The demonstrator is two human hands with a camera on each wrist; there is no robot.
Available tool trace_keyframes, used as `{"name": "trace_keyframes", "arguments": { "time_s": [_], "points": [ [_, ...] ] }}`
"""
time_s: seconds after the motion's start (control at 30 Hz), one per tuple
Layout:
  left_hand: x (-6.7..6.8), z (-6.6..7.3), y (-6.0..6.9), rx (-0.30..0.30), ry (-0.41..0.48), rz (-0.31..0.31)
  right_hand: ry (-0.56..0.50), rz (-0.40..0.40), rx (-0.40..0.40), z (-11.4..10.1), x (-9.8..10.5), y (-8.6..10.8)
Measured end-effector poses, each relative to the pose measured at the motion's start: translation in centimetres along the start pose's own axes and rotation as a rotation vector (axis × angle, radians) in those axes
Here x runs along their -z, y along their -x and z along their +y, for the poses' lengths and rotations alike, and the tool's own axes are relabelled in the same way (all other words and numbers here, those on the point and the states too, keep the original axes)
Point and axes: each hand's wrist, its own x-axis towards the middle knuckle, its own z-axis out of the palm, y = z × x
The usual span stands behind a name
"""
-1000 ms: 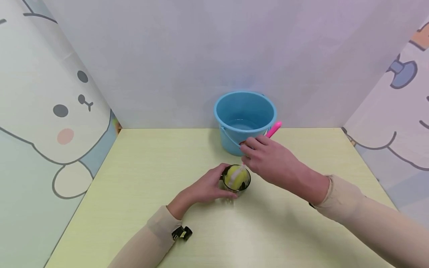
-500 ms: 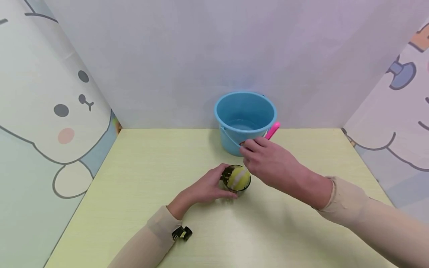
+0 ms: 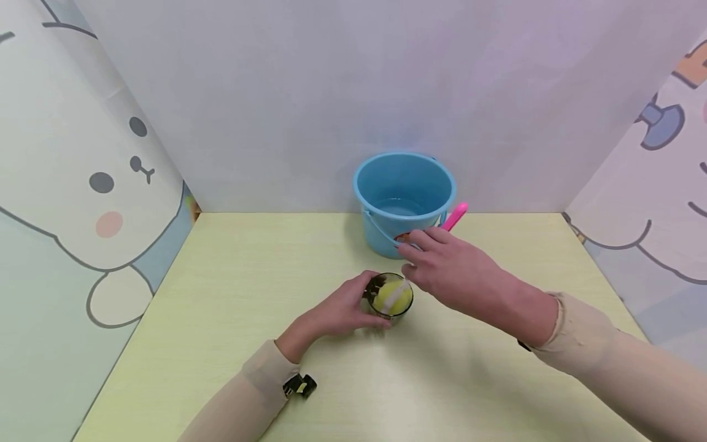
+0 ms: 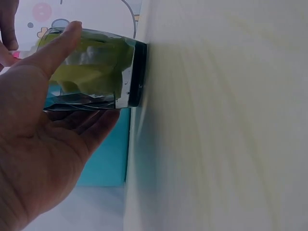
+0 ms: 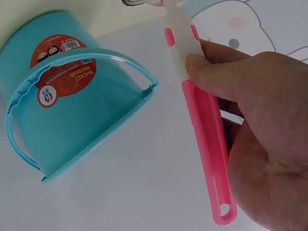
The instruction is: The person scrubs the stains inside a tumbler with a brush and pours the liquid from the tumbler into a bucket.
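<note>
My left hand (image 3: 342,308) grips a dark, see-through glass (image 4: 137,74), thumb on one side and fingers on the other. The glass stands with its base on or just above the table; I cannot tell which. Inside it sits the yellow sponge head (image 3: 396,298) of a cup brush. My right hand (image 3: 455,270) pinches the brush's pink and white handle (image 5: 209,149) near its white neck, above the glass and to the right. In the head view the pink end slants up to the right, and the fingers hide the middle of the handle.
A light blue bucket (image 3: 381,230) with a red label and a hanging handle stands behind the glass, against the back wall. The pale yellow table (image 3: 265,252) is bordered by walls with cartoon prints. A small black device (image 3: 300,385) is by the left cuff.
The sponge head has shifted about within the glass, toward the right side and then lower. My right hand has moved slightly right, with the handle tilting back and forth. The left hand stays put.
</note>
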Motion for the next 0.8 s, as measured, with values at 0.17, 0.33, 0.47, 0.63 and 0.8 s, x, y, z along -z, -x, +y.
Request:
{"name": "trace_keyframes", "arguments": {
  "time_s": [0.17, 0.33, 0.47, 0.63, 0.8],
  "points": [
    [-0.06, -0.03, 0.03, -0.006, 0.001, 0.005, -0.009, 0.019, -0.013, 0.07, -0.09, 0.02],
    [-0.06, 0.02, 0.07, -0.007, 0.003, 0.004, 0.019, 0.050, -0.021, 0.15, -0.25, -0.03],
    [-0.02, 0.12, 0.14, -0.003, 0.005, 0.004, 0.045, 0.068, -0.032, 0.19, -0.37, -0.15],
    [0.01, 0.17, 0.19, 0.003, 0.011, 0.004, 0.063, 0.073, -0.047, 0.24, -0.33, -0.19],
    [0.06, 0.21, 0.19, 0.013, 0.013, 0.002, 0.096, 0.065, -0.059, 0.41, -0.22, -0.18]
  ]
}}
